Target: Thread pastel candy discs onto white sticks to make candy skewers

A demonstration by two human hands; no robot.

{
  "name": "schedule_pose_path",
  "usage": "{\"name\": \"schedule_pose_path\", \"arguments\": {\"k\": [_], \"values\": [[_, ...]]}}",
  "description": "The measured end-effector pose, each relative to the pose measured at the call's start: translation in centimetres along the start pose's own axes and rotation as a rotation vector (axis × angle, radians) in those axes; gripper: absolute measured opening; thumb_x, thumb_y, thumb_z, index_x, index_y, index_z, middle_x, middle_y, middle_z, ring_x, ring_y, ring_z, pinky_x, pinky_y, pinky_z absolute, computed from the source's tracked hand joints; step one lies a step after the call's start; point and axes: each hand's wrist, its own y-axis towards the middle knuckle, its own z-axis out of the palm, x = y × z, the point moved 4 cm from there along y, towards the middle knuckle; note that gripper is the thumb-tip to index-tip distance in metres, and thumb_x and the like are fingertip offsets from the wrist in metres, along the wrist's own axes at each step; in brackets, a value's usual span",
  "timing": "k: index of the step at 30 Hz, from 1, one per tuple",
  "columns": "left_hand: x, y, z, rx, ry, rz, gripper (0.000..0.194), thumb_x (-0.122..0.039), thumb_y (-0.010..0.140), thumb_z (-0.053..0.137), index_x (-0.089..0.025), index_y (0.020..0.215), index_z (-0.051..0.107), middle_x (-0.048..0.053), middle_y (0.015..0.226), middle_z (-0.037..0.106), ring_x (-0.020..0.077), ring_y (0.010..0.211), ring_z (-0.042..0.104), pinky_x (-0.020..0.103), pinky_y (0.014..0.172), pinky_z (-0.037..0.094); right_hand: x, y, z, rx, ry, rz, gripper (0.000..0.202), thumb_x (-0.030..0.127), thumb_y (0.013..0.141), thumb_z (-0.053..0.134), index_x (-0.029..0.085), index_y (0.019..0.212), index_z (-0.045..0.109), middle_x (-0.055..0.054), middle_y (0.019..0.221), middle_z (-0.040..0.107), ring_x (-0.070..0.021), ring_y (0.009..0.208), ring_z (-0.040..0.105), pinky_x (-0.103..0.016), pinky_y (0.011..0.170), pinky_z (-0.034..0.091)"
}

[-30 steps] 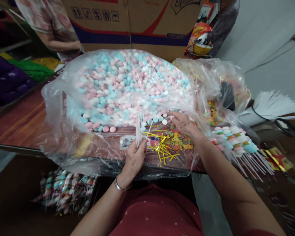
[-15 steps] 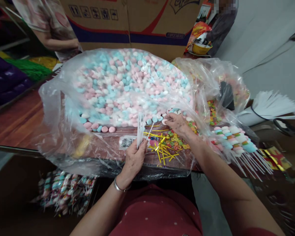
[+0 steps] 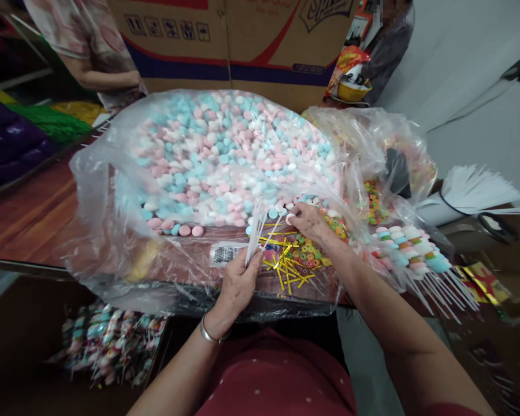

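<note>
Wooden tabletop (image 3: 39,231) runs beneath a clear plastic bag (image 3: 91,173); a brown cardboard carton (image 3: 229,46) stands beyond at twelve o'clock; pink, blue and white marshmallows (image 3: 190,156) crowd the bag; the left hand (image 3: 239,277) grasps a bundle of white sticks (image 3: 255,228), one splayed outward; at its two o'clock the right hand (image 3: 309,221) pinches a pale marshmallow disc (image 3: 290,219), close by the splayed stick's tip, whether touching I cannot tell; gold twist ties (image 3: 286,268) lie at three o'clock, ring-shaped sweets (image 3: 311,251) just past them, marshmallow skewers (image 3: 411,247) well apart; a slack left grip could fan the bundle; an off-centre push might split the disc; a weak pinch could drop it among the ties.
</note>
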Motion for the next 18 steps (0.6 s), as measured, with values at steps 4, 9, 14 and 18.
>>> {"name": "schedule_pose_path", "arguments": {"k": [4, 9, 14, 18], "values": [[-1.2, -0.1, 0.5, 0.071, 0.208, 0.175, 0.023, -0.034, 0.087, 0.059, -0.019, 0.091, 0.076, 0.001, 0.072, 0.068, 0.0151, 0.066, 0.058, 0.024, 0.063, 0.043, -0.7, -1.0, 0.1, -0.027, 0.489, 0.123, 0.021, 0.031, 0.071, 0.063, 0.019, 0.088, 0.061, 0.002, 0.066, 0.063, -0.0130, 0.056, 0.057, -0.023, 0.047, 0.041], [-2.0, -0.3, 1.1, 0.102, 0.346, 0.255, 0.026, -0.029, 0.089, 0.055, -0.018, 0.095, 0.077, 0.003, 0.083, 0.075, 0.0172, 0.075, 0.064, 0.025, 0.070, 0.045, -0.4, -2.0, 0.2, -0.022, 0.839, 0.082, 0.033, 0.037, 0.065, 0.078, 0.019, 0.092, 0.070, 0.001, 0.075, 0.071, -0.0111, 0.060, 0.064, -0.023, 0.055, 0.054], [-1.8, -0.3, 1.1, 0.081, 0.348, 0.240, 0.026, -0.029, 0.090, 0.055, -0.018, 0.097, 0.078, 0.003, 0.085, 0.077, 0.0176, 0.076, 0.066, 0.026, 0.070, 0.046, -0.3, -2.6, 0.3, -0.035, 0.954, 0.063, 0.036, 0.042, 0.062, 0.084, 0.020, 0.090, 0.075, 0.001, 0.079, 0.074, -0.0123, 0.064, 0.068, -0.030, 0.067, 0.061], [-1.8, -0.3, 1.1, 0.082, 0.332, 0.250, 0.026, -0.029, 0.090, 0.056, -0.019, 0.098, 0.078, 0.003, 0.088, 0.078, 0.0173, 0.077, 0.067, 0.025, 0.071, 0.046, -0.4, -2.8, 0.5, -0.033, 1.014, 0.073, 0.037, 0.041, 0.061, 0.086, 0.020, 0.090, 0.077, 0.000, 0.081, 0.075, -0.0137, 0.068, 0.069, -0.034, 0.072, 0.063]]}}
